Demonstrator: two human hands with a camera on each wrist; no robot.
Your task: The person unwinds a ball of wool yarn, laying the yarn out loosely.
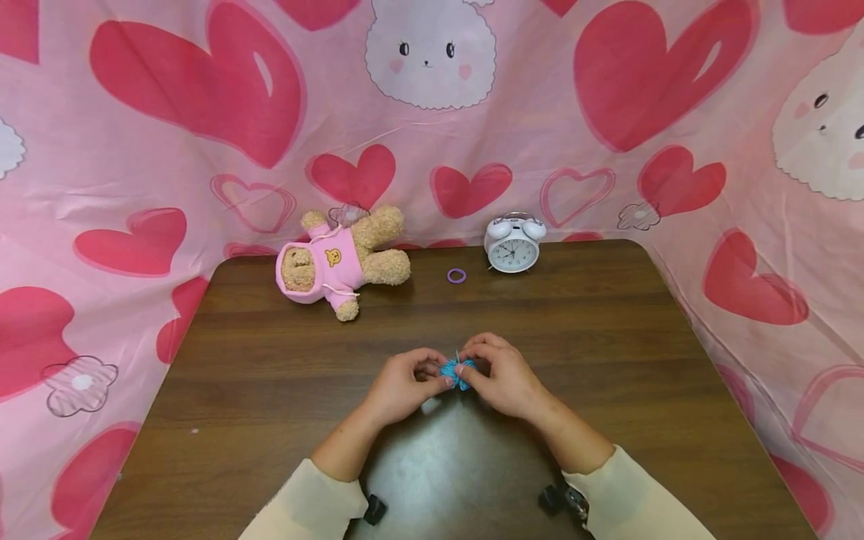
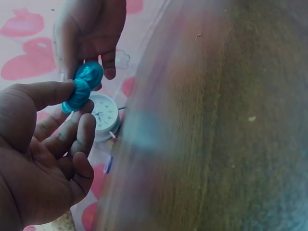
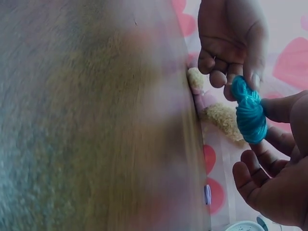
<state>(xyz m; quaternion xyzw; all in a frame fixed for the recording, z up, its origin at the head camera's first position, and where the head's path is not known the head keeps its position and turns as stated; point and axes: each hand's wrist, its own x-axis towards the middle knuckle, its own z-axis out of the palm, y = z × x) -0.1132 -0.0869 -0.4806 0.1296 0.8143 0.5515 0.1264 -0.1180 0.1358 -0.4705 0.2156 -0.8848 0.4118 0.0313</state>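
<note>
A small bundle of bright blue yarn [image 1: 463, 383], narrowed at its middle like a bow, is held between both hands above the table. My left hand [image 1: 403, 386] pinches its left end between thumb and fingers. On the other end, my right hand [image 1: 508, 379] has its thumb pressed against the strands, fingers behind. A thin strand sticks up from the middle in the head view. Seen from the left wrist, the yarn [image 2: 84, 89] shows two rounded lobes. In the right wrist view the yarn's [image 3: 251, 120] larger lobe lies by the right thumb.
At the back left of the brown wooden table [image 1: 270, 405] a teddy bear [image 1: 337, 259] in a pink hoodie lies on its back. A purple ring [image 1: 457, 276] lies near the back edge, left of a white alarm clock [image 1: 514, 244]. Pink heart-printed cloth [image 1: 418, 142] hangs behind.
</note>
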